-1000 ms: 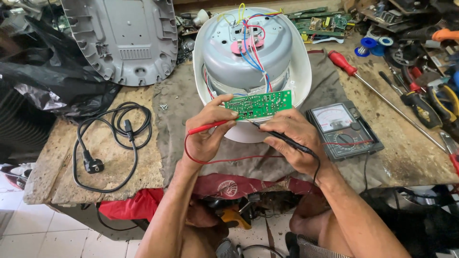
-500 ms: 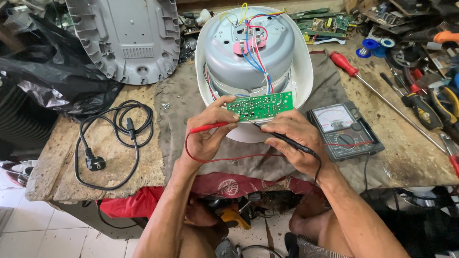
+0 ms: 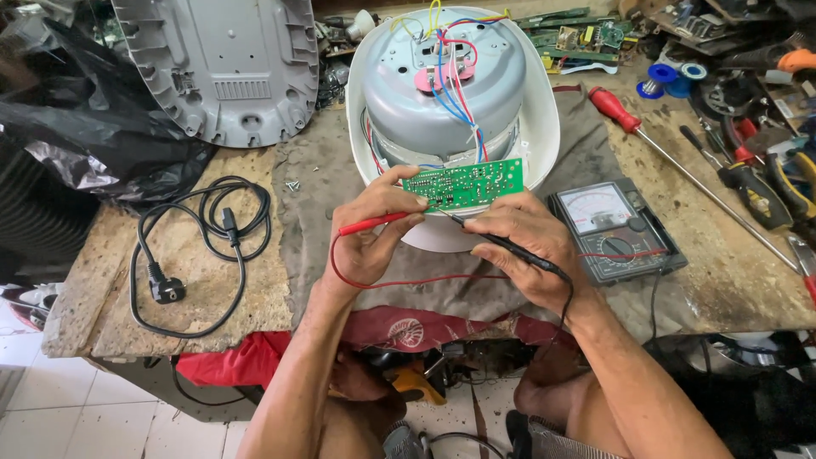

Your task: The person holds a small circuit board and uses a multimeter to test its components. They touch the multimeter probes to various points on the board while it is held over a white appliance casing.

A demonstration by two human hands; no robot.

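Workbench: rough, pitted stone-like slab, worn at the edges, with a grey cloth spread over its centre under even daylight. Floor: pale square tiles at 7 o'clock. Black plastic sheeting is heaped at 10 o'clock.

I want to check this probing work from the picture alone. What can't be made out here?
- Head view: the red probe tip is hidden under the left hand fingers.
- Black probe tip contact on the green circuit board: too small to tell.
- Grey analogue multimeter needle reading: too small.
- Grey plastic base cover: cut off by the top edge.
- Right hand hides the white cooker shell's front rim.
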